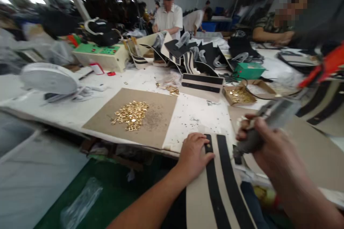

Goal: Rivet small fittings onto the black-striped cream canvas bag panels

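My left hand (195,155) grips a beige panel with two black stripes (217,171) near its upper end, thumb across one stripe. The panel hangs over the table's front edge toward me. A small gold fitting (208,146) shows on the left stripe beside my fingers. To the right, my right hand (271,143) is closed around a grey hand-held power tool (276,112), blurred by motion. Its lower tip is close to the panel's right edge; whether they touch I cannot tell. A pile of gold metal fittings (131,114) lies on a brown board (159,109) to the left.
Another striped panel (201,87) lies farther back, near a cardboard box of gold pieces (239,96) and a green box (248,71). A white fan (49,78) rests at left. Black and beige pieces (185,52) are heaped behind. Several people work beyond the table.
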`<state>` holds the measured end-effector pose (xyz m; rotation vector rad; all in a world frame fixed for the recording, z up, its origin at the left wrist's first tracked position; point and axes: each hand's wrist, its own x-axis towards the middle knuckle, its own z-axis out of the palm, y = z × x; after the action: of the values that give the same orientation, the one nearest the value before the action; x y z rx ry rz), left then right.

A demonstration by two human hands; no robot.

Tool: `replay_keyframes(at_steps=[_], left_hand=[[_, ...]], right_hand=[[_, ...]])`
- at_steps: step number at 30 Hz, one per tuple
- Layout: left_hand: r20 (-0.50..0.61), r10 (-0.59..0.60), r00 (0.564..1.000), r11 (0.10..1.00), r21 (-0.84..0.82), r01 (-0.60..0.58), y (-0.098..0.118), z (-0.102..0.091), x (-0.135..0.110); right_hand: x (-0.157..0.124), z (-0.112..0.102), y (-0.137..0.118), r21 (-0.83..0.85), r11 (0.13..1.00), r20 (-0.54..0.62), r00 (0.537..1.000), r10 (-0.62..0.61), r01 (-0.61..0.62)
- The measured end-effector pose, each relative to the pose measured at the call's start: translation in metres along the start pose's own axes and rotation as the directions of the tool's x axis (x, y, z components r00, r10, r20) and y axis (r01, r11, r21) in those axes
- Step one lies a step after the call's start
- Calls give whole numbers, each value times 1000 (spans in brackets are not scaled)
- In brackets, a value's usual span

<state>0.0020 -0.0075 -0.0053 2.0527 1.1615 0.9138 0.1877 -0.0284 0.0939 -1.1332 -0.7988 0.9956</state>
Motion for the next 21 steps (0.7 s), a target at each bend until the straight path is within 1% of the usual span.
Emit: replay_keyframes(at_steps=[2,5,8,12,16,21], left_hand=[[5,5,1000,1000,-4,-5,-1,-1,4],[19,20,1000,1000,1,-20,-1,-2,5],[33,20,999,1000,14,-20,-1,-1,5],[45,20,999,1000,18,-21,-2,-1,7],[65,17,998,1000,13,-18,-2,-2,7],[82,10,997,1000,10,-11,-3,-2,7]], right_hand=[[5,10,5,22,1000,24,1000,8,-9],[14,35,25,7,995,33,994,-102,102],[17,47,42,-92,977,30,982,-189,191],[18,44,53,-205,951,55,973,-225,231],[19,40,57,-230,940,77,968,-239,251],[15,43,56,-246,927,95,959,-268,284]])
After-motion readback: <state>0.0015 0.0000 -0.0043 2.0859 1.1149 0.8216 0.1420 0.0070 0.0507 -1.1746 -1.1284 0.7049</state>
